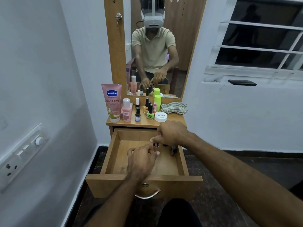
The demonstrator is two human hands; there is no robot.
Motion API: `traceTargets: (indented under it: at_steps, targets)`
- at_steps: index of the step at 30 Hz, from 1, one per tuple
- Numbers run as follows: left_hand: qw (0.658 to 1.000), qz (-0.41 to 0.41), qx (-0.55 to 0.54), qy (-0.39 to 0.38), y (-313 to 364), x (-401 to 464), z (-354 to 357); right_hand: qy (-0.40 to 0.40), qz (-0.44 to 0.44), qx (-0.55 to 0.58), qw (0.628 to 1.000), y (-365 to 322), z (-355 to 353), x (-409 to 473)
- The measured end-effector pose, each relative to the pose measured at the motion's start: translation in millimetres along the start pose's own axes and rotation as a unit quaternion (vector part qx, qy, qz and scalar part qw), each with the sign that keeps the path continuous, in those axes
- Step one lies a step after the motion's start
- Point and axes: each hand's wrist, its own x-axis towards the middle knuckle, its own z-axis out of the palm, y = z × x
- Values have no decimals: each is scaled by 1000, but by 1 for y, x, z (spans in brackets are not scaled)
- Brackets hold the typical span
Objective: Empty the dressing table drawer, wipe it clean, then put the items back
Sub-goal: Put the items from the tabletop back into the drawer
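Drawer (114,154) of the dressing table stands pulled fully out toward the person, its floor almost bare. Tabletop (173,119) above it carries the removed stock: lotion tube (111,102), pink bottle (126,110), a cluster of nail polish bottles (148,108), white jar (161,116) and striped cloth (174,108) at the right rear.

Step in hand, judged from this layout: either the last of the emptying or the start of the refilling; which of the two cannot be determined.

Right hand (171,133) is curled closed over the drawer's rear, pinching the cap of a small polish bottle (155,145). Left hand (141,159) hovers just beside it, fingers loosely bent; whether it grips anything cannot be told. Another small dark bottle (173,150) stands near the drawer's right wall.

Next move calls for a straight vertical lift that clears the drawer walls, or a set-down on the floor.

Clearances: drawer interior offers wide open room at left. Tabletop front edge is free at right; its left and centre are crowded. Drawer front sits near the person's knees.
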Motion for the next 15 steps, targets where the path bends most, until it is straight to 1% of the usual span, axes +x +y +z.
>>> traceTargets:
  at_steps: [3, 8, 11, 15]
  targets:
    - [999, -5, 30, -15, 0, 1, 0, -7, 4, 22, 1000, 0, -1, -5]
    - [997, -1, 67, -38, 1, 2, 0, -87, -63, 133, 985, 6, -12, -14]
    - [997, 6, 68, -48, 1, 2, 2, -85, -74, 129, 985, 6, -10, -14]
    - [996, 16, 74, -57, 0, 2, 2, -80, -51, 128, 987, 11, -4, -12]
